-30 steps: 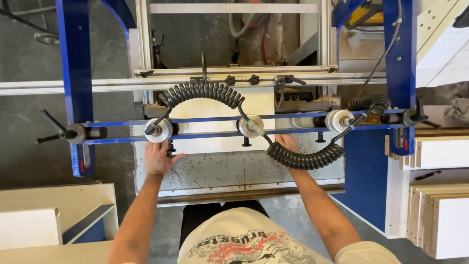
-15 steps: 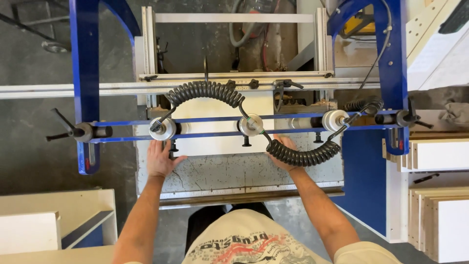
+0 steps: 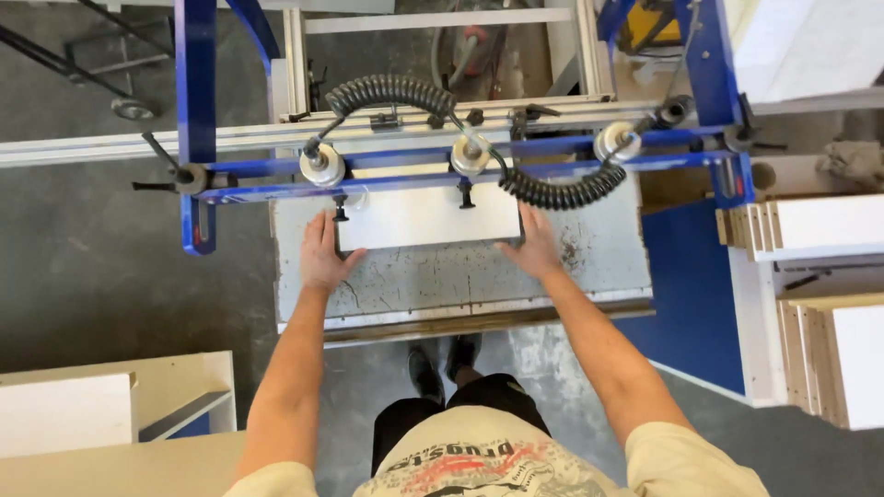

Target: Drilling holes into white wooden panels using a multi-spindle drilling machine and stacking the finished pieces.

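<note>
Both hands have slid apart since the earlier frame and now sit at the two ends of the white panel, which was mostly hidden under the rail before; the view has also dipped, so the blue frame sits higher in the picture.

I work from big to small. Across the upper half runs the blue frame (image 3: 195,138) with its rail of three round clamp heads (image 3: 322,167) and the black coiled hose (image 3: 552,190) looping between them. Below it, in the middle of the picture, lies the speckled grey machine table (image 3: 589,267). On that table, just under the rail, rests the white panel (image 3: 428,219), flat, long side across the frame.

My left hand (image 3: 322,253) lies flat against the panel's left end, fingers spread and nearly straight, gripping nothing. My right hand (image 3: 537,247) presses the lower right corner the same way, open and flat.

I judge the step to be seating the panel under the clamps. The next move calls for even pressure from both sides, so the panel stays square to the rail, and for fingers kept out from under the clamp heads.
</note>
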